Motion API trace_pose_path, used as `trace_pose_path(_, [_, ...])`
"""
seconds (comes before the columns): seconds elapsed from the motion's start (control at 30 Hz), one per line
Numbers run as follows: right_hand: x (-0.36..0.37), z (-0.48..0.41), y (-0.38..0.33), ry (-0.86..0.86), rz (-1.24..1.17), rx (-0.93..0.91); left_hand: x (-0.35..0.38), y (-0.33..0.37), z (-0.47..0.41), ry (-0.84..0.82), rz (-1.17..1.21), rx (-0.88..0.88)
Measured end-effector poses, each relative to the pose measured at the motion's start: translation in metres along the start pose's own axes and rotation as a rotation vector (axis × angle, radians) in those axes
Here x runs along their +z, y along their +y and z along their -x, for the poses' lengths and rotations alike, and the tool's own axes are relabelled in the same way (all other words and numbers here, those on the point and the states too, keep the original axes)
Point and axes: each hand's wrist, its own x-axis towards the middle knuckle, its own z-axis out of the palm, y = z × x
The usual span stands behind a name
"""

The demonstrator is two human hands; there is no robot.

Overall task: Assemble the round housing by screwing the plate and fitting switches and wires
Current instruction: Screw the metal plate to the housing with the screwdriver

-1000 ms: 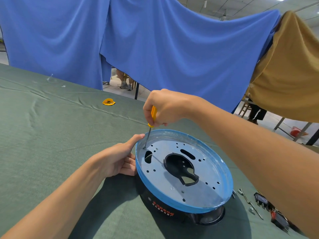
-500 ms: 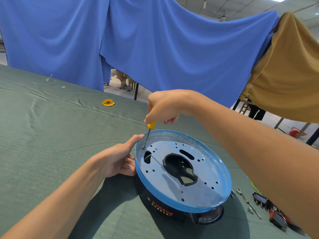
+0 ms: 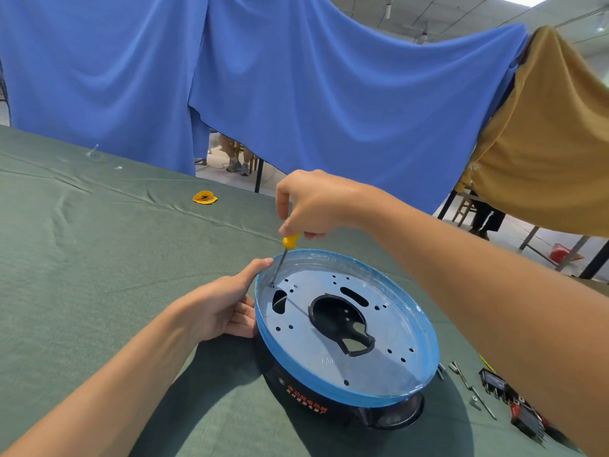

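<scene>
The round black housing (image 3: 306, 395) sits on the green table cloth, topped by a silver plate (image 3: 316, 344) with a blue rim and a large cut-out in its middle. My right hand (image 3: 313, 206) grips a yellow-handled screwdriver (image 3: 286, 250), which stands nearly upright with its tip at a hole near the plate's far left edge. My left hand (image 3: 217, 308) holds the housing's left side, thumb resting on the blue rim. Black and red switches (image 3: 509, 399) lie to the right, partly hidden by my right forearm.
Loose metal rods and small screws (image 3: 469, 385) lie on the cloth right of the housing. A small yellow item (image 3: 205, 197) rests further back on the table. Blue and tan curtains hang behind; a person's legs show under the blue one.
My right hand has turned on the screwdriver and risen a little, so more of the yellow handle's lower end shows. The left hand and housing have stayed in place.
</scene>
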Motion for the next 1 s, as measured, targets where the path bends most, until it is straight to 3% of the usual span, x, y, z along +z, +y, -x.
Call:
trace_pose_path(0.17, [0.012, -0.009, 0.000, 0.113, 0.180, 0.005, 0.000, 0.000, 0.000, 0.011, -0.018, -0.003])
trace_pose_path(0.4, [-0.003, 0.003, -0.007, -0.144, 0.039, -0.017, -0.003, 0.001, 0.004, -0.017, -0.004, -0.058])
trace_pose_path(0.7, [0.002, 0.009, -0.012, 0.038, 0.026, -0.094, -0.012, -0.005, 0.025, -0.181, 0.028, -0.108])
trace_pose_path(0.83, [0.007, 0.016, -0.011, 0.103, 0.047, -0.109, -0.010, -0.001, 0.034, -0.280, -0.096, -0.113])
trace_pose_path(1.0, [0.001, 0.030, -0.013, 0.034, 0.057, -0.086, -0.006, -0.004, 0.039, -0.349, -0.136, -0.112])
